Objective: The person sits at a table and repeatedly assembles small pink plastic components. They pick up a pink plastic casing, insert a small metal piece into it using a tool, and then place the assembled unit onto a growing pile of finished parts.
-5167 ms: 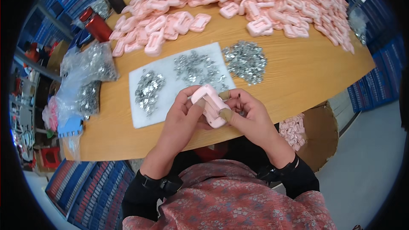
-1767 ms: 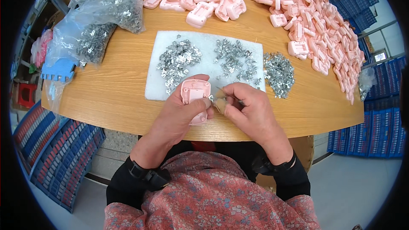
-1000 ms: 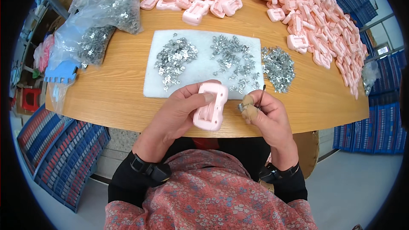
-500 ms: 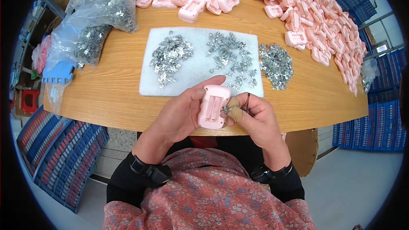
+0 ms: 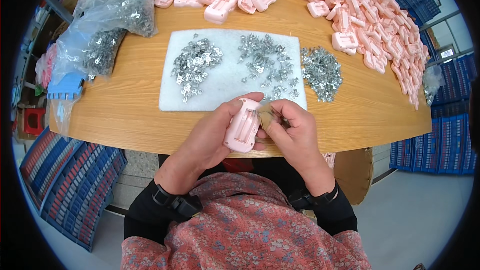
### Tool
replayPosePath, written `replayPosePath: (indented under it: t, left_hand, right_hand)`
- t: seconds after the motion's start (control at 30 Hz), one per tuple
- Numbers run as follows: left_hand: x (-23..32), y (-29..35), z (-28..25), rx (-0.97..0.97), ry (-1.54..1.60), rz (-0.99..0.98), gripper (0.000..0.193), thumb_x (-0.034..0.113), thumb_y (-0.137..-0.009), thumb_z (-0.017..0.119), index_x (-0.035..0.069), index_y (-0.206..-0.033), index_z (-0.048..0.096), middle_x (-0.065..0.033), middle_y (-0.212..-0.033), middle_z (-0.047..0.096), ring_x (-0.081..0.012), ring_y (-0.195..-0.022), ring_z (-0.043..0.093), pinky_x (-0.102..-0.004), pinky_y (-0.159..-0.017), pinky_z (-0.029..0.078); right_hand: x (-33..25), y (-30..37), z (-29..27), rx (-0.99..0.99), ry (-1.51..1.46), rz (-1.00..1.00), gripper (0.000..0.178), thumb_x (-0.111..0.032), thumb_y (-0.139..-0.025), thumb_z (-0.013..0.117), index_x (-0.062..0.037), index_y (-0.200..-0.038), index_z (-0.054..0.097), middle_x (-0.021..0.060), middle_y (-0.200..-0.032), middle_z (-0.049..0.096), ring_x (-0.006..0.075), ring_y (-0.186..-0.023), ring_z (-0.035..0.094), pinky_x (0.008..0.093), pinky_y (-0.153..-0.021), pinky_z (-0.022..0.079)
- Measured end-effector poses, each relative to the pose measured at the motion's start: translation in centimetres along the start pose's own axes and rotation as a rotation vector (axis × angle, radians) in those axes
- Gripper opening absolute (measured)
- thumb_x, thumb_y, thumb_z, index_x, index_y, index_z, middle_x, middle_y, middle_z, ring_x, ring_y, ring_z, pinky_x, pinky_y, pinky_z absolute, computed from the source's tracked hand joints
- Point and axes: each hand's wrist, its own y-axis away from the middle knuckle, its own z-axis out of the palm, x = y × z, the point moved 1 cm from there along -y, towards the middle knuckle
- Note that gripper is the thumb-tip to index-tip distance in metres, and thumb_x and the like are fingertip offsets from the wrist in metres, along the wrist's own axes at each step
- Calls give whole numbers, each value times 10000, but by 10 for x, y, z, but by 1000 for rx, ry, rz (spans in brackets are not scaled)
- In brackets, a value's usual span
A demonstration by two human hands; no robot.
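My left hand (image 5: 205, 135) is closed around a pink plastic housing (image 5: 243, 129), tilted slightly, with its long battery compartment facing up. At the compartment's far right corner, my right hand (image 5: 300, 132) presses a small metal battery contact (image 5: 255, 113) with thumb and forefinger, which wear tan finger covers (image 5: 268, 119). The fingers partly hide the contact. Just beyond my hands, a white foam sheet (image 5: 227, 87) carries a left pile of metal contacts (image 5: 194, 65) and a looser right pile of metal pieces (image 5: 265, 57).
Right of the sheet, another heap of metal pieces (image 5: 321, 74) lies on the wooden table (image 5: 125, 115). Pink housings (image 5: 367, 30) cover the table's far and right sides. Clear bags of metal parts (image 5: 105, 45) and a blue foam piece (image 5: 65, 86) sit at left.
My right hand has moved up and inward, bringing the metal contact from beside the housing to the compartment's far end. The housing now tilts to the right in my left hand.
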Motion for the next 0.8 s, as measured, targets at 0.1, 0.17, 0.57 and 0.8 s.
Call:
replayPosePath:
  t: [0.1,0.17,0.57,0.8]
  left_hand:
    - [-5,-4,-6,-1,-12,8,489,316,-1063,270,31,-1445,380,-136,-1099,639,-228,-915,677,-414,-828,592]
    - [-6,-5,-7,9,-34,10,482,317,-1067,265,34,-1438,387,-142,-1094,643,-234,-914,684,-414,-829,595]
    - [-13,-11,-13,99,-186,28,461,318,-1073,295,38,-1415,431,-111,-1188,598,-210,-1002,649,-407,-849,589]
    - [-14,-12,-11,116,-201,35,449,318,-1072,317,46,-1401,456,-89,-1141,608,-169,-943,628,-340,-800,554]
  right_hand:
    - [5,0,2,37,14,-14,150,-19,-842,667,10,-986,634,70,-759,585,111,-620,573,264,-555,464]
    - [4,-1,3,42,89,-21,148,-23,-825,674,2,-965,634,82,-763,600,158,-621,597,291,-561,481]
    - [-9,6,4,55,686,-481,257,-68,-696,730,-51,-942,659,77,-747,597,274,-701,615,397,-614,498]
    - [-10,12,4,35,772,-511,318,-75,-697,735,-53,-1008,672,77,-733,573,273,-682,607,387,-599,495]
